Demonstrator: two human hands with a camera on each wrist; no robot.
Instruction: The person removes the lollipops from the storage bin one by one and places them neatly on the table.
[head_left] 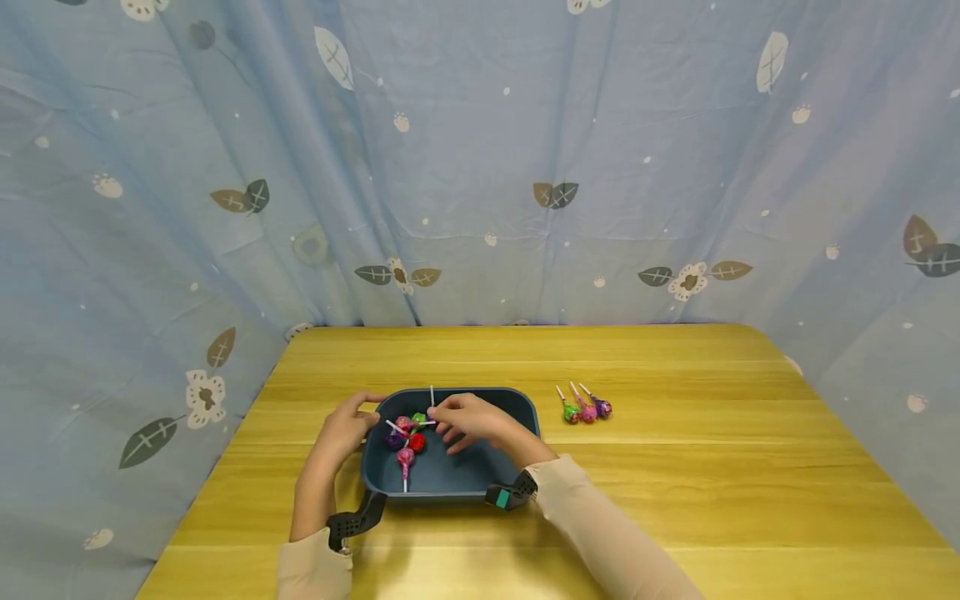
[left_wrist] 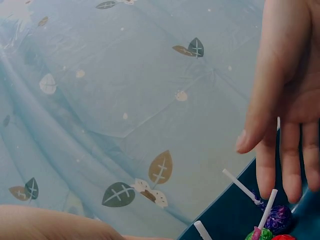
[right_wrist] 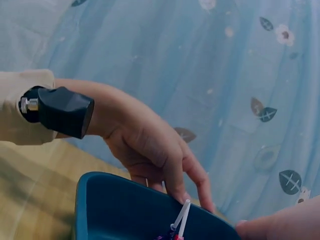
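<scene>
A dark blue plastic box (head_left: 450, 483) stands on the table with several wrapped lollipops inside, gathered toward its left end, among them a red one (head_left: 417, 442) and a pink one (head_left: 406, 457). My left hand (head_left: 339, 437) holds the box's left wall, thumb at the rim and fingers outside. Over the box hangs my right hand (head_left: 483, 423), its fingers loosely extended and its thumb apart. Just below those fingertips, a purple lollipop (left_wrist: 278, 219) lies in the box in the left wrist view; nothing is gripped there.
To the right of the box, a green lollipop (head_left: 572, 413), a pink lollipop (head_left: 588, 413) and a purple lollipop (head_left: 603, 408) lie side by side on the wooden table (head_left: 712, 467). A blue patterned curtain (head_left: 480, 167) hangs behind the table and along its sides.
</scene>
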